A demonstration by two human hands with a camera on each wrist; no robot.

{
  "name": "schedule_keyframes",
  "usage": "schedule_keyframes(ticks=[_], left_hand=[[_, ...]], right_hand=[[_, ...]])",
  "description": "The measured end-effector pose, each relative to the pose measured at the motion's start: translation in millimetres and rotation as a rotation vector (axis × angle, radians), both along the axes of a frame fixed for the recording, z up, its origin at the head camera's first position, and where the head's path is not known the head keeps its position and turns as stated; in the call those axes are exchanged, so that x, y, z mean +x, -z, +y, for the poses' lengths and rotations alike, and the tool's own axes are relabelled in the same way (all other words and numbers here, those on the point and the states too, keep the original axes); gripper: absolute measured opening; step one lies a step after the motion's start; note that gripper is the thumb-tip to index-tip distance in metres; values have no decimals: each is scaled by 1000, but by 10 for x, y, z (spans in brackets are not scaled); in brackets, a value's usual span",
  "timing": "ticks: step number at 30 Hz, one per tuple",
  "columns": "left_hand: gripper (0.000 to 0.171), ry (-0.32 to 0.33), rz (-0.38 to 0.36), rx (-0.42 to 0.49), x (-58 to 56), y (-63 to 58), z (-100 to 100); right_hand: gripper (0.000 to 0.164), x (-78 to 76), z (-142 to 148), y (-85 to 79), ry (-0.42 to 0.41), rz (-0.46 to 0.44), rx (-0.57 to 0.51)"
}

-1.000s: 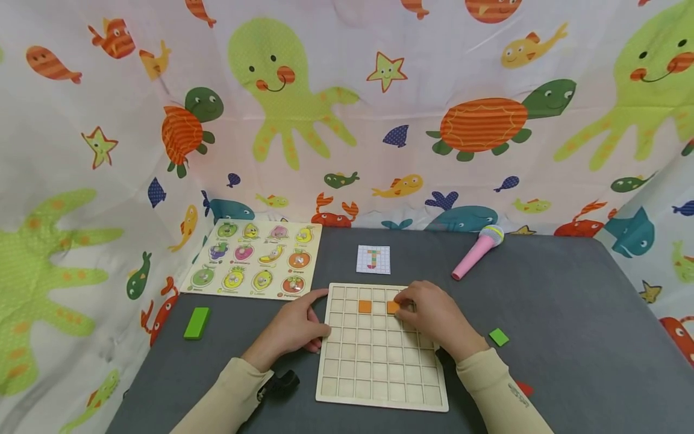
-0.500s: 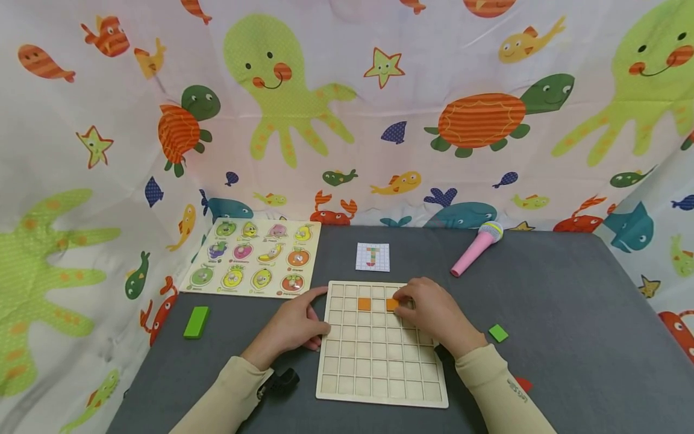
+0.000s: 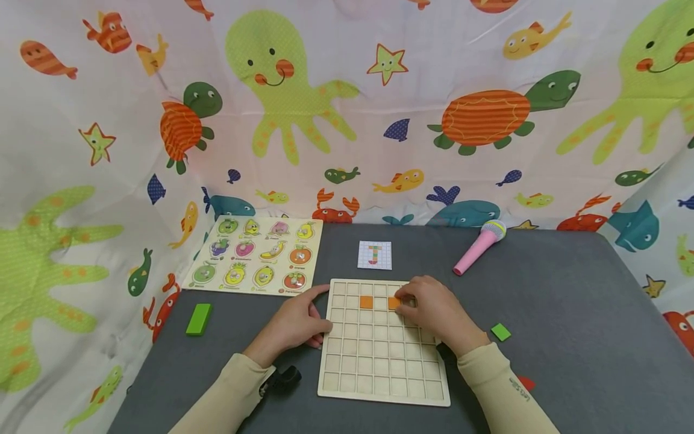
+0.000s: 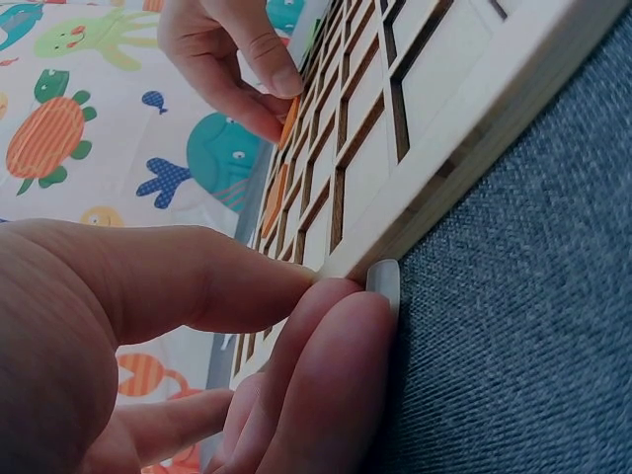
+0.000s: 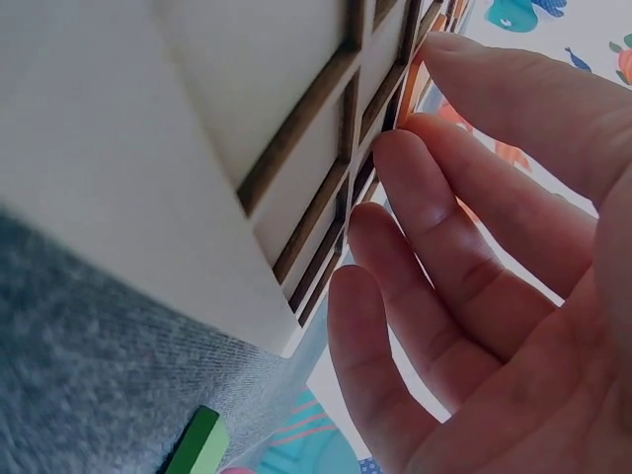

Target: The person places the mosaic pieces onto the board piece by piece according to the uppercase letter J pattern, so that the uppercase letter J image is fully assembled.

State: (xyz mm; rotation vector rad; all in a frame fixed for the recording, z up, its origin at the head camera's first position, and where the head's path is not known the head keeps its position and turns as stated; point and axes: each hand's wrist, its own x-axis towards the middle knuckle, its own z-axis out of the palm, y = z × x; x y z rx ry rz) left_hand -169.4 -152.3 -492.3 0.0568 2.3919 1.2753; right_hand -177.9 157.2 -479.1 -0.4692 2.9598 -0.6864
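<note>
A square wooden grid board (image 3: 381,366) lies on the table in front of me in the head view. My left hand (image 3: 291,322) holds its left edge, and the left wrist view has the thumb and fingers gathered at the wooden rim (image 4: 434,188). Near the board's top, my right hand (image 3: 438,313) pinches an orange square tile (image 3: 393,303) between thumb and index finger, right at a cell. The other fingers fan loosely over the grid in the right wrist view. Another orange square tile (image 3: 366,302) sits in a cell further left, same row.
Behind the board lies a small pattern card (image 3: 375,255). A fruit puzzle board (image 3: 252,256) is back left, a pink toy microphone (image 3: 479,247) back right. Green blocks (image 3: 199,319) lie left, a green tile (image 3: 501,332) right, and a red piece (image 3: 526,383) partly behind the right sleeve.
The head view has shifted slightly. Both hands keep their places, the left at the board's edge and the right at the orange tile.
</note>
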Motion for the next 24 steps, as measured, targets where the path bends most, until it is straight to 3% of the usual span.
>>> schedule_keyframes(ticks=[9, 13, 19, 24], left_hand=[[82, 8, 7, -9, 2, -7, 3], [82, 20, 7, -4, 2, -6, 21], [84, 15, -2, 6, 6, -1, 13], [84, 17, 12, 6, 6, 5, -9]], right_hand=[[22, 2, 82, -67, -19, -30, -32], [27, 43, 252, -128, 13, -48, -58], [31, 182, 649, -192, 82, -65, -43], [33, 409, 997, -200, 135, -65, -10]])
